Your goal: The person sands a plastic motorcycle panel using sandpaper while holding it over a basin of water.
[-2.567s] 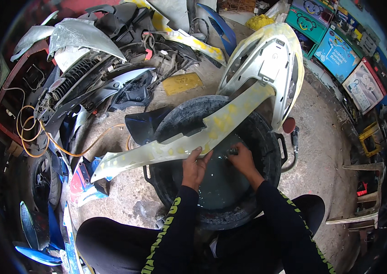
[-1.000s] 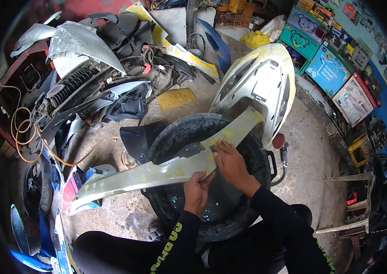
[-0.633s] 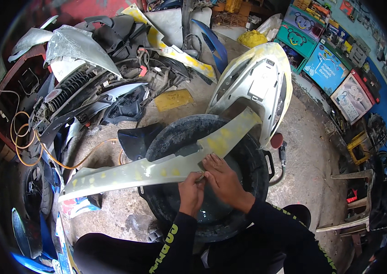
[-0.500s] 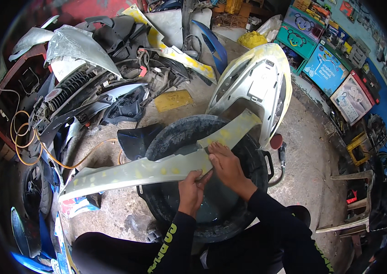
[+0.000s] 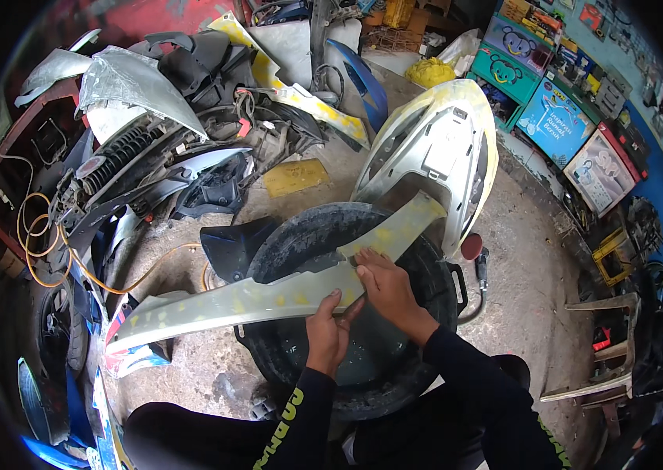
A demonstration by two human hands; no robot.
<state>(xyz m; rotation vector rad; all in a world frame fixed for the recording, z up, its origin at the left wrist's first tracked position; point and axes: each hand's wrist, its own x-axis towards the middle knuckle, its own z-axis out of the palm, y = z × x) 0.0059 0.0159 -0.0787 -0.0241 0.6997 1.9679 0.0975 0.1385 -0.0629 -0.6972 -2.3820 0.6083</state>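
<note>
A long, curved motorcycle body panel, grey-green with yellowish patches, slants across a round black tub. My left hand grips its near edge around the middle, thumb on the upper face and the other fingers going underneath. Pressed against the panel's face farther right, my right hand keeps its fingers close together; anything beneath them is hidden. Murky water shows in the tub below both hands. The panel's right end reaches a large silver-and-yellow fairing standing beyond the tub.
Several loose body panels and a shock absorber crowd the left side. An orange hose curls there. A dark panel leans by the tub. Right of it lies a tool with a round red pad. Boxes line the right wall.
The panel's left end has shifted slightly to the right. My left hand's fingers sit a little differently at the edge, while my right hand stays in nearly the same place.
</note>
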